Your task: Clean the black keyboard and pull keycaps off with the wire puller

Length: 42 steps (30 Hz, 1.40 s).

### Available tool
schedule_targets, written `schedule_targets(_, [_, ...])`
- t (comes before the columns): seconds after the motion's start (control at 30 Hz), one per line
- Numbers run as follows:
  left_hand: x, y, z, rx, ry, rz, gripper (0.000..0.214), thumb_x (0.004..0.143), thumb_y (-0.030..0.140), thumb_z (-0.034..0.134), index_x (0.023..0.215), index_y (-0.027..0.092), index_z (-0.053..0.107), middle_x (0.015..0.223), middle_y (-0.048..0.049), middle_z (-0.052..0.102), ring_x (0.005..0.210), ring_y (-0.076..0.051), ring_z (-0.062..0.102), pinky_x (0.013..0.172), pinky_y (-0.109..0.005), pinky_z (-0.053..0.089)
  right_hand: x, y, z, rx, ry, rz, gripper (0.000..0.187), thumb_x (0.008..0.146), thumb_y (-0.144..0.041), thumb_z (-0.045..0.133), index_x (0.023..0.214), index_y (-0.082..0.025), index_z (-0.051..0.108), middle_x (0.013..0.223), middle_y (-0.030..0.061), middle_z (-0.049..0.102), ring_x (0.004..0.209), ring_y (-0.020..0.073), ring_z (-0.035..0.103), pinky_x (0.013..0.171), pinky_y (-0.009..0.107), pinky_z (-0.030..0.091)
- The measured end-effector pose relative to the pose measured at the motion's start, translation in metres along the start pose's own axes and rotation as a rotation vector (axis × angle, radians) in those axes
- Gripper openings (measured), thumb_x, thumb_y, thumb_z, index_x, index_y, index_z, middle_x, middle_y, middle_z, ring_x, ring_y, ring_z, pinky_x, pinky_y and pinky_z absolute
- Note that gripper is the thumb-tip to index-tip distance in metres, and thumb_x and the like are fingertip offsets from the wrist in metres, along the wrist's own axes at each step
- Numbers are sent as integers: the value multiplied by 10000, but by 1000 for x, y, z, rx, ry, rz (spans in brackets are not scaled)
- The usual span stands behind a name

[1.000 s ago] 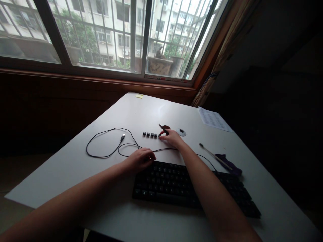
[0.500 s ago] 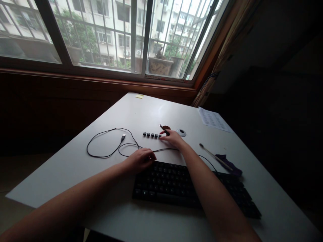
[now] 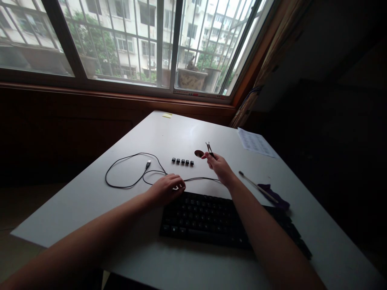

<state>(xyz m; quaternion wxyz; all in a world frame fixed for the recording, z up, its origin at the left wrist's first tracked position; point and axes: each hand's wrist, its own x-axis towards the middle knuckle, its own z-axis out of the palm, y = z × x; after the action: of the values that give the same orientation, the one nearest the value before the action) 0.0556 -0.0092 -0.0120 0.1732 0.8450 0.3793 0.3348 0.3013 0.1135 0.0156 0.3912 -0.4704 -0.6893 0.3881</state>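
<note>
The white table (image 3: 136, 133), smooth and faintly shiny, carries everything here. On its near part lies the keyboard (image 3: 205, 219), a long black slab of small square keys, partly blocked from view by the right forearm. Toward the far right edge is a flat printed paper (image 3: 256, 143). The right hand (image 3: 219, 167) is raised beyond the keyboard, fingers closed around the dark tool (image 3: 211, 152), whose two thin prongs point up and away, spread narrowly. The left hand (image 3: 166, 187) is curled at the keyboard's far left corner; I cannot tell whether it grips or just rests there. Thin black cable (image 3: 140, 153) loops loosely to the left, ending in a metal-tipped plug (image 3: 148, 164). Right of the right forearm, a slim stick (image 3: 258, 186) lies across a crumpled purple cloth (image 3: 281, 201). A round hole (image 3: 198, 153) shows just left of the right fingers. Smallest, five black blocky caps (image 3: 183, 161) stand in a row left of the right hand, apart from it.
</note>
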Motion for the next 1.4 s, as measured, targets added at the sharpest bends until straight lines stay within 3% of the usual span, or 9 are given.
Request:
schedule_targets(0.1, [1,-2,-8,130,42,-7,115,967,220,536,943,185,644,931,-66,691,852,-196,610,788,-323,518,-29,-14,-9,156,-23,6,512,886,-669,553,944,-183,705,562,-57,389,518,111,338,518,274,281])
schedule_targets(0.27, [-1,-12,-31,336,52,-96,156,980,238,518,1003,185,662,1049,-87,678,1002,-247,583,862,-379,496,-76,-16,-35,143,27,51,496,886,-654,577,922,-184,729,635,-15,510,616,129,461,605,278,381])
schedule_targets(0.43, [-6,-25,-48,543,-101,-261,257,985,387,524,1021,175,665,1064,-96,647,967,-267,589,744,-342,485,-112,3,-70,125,283,84,508,845,-686,604,842,-196,737,670,5,533,624,137,479,591,279,409])
schedule_targets(0.53, [-7,-29,-52,575,-121,-332,305,996,422,490,964,168,656,1018,-91,635,878,-232,601,633,-272,435,-129,12,-83,191,412,107,491,841,-683,608,814,-205,717,640,-10,478,582,126,440,526,263,369])
schedule_targets(0.83, [-6,-25,-61,586,-148,-350,336,995,387,478,794,170,637,862,-59,636,710,-176,578,554,-243,339,-147,18,-74,230,398,93,476,862,-691,573,828,-220,635,584,-41,432,498,115,384,466,256,296])
schedule_targets(0.97, [-4,-18,-60,624,-67,-283,312,996,352,479,784,173,622,819,-53,641,727,-184,571,559,-249,347,-147,25,-71,157,333,85,434,846,-649,634,854,-216,648,602,-34,484,542,129,453,522,264,369])
schedule_targets(1.13, [1,1,-46,522,111,-72,292,1015,304,459,828,179,645,835,-56,654,761,-182,564,671,-295,453,-148,24,-74,38,348,81,452,820,-657,656,893,-211,670,668,5,579,617,178,544,593,302,458])
schedule_targets(1.3, [0,30,-17,342,-45,140,201,1002,308,514,1008,197,681,987,-79,685,912,-219,586,760,-336,516,-147,17,-84,-74,407,56,480,850,-677,598,884,-207,691,739,44,649,678,197,618,647,315,516])
schedule_targets(1.4, [-2,43,-3,249,-140,148,294,975,383,577,1218,225,622,1174,-86,666,1078,-263,569,863,-390,550,-149,22,-102,-168,453,68,521,867,-703,545,942,-212,704,774,49,673,703,203,654,675,323,536])
